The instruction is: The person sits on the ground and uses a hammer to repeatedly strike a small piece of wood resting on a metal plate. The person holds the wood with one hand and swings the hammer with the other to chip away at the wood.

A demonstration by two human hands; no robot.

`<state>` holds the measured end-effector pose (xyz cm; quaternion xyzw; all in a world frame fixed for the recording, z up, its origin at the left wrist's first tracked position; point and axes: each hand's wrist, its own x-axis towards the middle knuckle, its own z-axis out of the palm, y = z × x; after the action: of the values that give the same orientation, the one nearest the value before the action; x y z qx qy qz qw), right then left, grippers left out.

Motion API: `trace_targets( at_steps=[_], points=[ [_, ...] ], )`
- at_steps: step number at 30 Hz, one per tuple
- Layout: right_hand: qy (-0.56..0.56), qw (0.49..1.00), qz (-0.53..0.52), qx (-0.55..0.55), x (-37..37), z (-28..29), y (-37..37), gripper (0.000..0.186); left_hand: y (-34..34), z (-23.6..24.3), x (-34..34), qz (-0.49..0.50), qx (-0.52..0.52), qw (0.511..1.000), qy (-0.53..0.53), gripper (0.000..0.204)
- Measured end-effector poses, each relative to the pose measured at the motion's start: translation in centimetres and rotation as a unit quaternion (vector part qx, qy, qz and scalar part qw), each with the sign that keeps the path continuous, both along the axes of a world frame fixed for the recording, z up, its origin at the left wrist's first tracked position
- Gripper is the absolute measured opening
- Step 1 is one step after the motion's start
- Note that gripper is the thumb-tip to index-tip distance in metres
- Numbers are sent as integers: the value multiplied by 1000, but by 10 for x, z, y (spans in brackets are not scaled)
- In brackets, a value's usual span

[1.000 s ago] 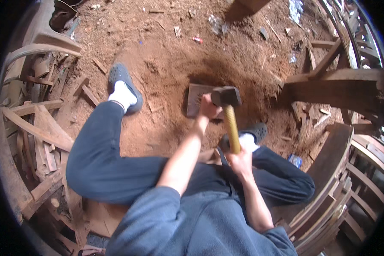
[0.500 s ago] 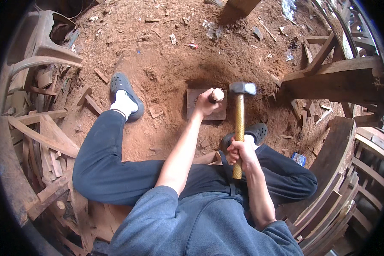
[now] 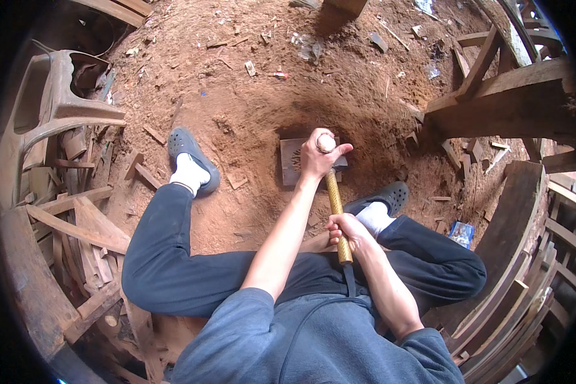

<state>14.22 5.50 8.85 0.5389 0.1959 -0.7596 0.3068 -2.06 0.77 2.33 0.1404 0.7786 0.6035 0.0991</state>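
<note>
From my remote seat I see the left hand [image 3: 316, 159] wrapped around a pale-ended rod [image 3: 326, 143] over the carved board [image 3: 292, 161] on the ground [image 3: 249, 109], the right hand [image 3: 348, 230] clenched on the hammer [image 3: 335, 197]; I'd judge this the striking step, calling for the hammer lifted clear, rod steady

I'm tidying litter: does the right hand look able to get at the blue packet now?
Probably not: the right hand grips the yellow handle, and the right leg lies between that hand and the blue packet.
</note>
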Motion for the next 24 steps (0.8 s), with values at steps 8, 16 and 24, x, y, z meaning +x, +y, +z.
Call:
trace_targets(
  at_steps=[8, 16, 24],
  points=[
    [-17, 1000, -2, -15, -2, 0, 0, 12, -13, -18, -29, -123, 65, 984, -112, 19],
    [-30, 999, -11, -39, -2, -4, -2, 13, 7, -17, -7, 25, 2, 998, 56, 11],
    [-34, 999, -2, -16, 0, -5, -1, 13, 37, -17, 9, 111, -99, 985, 91, 7]
  ],
)
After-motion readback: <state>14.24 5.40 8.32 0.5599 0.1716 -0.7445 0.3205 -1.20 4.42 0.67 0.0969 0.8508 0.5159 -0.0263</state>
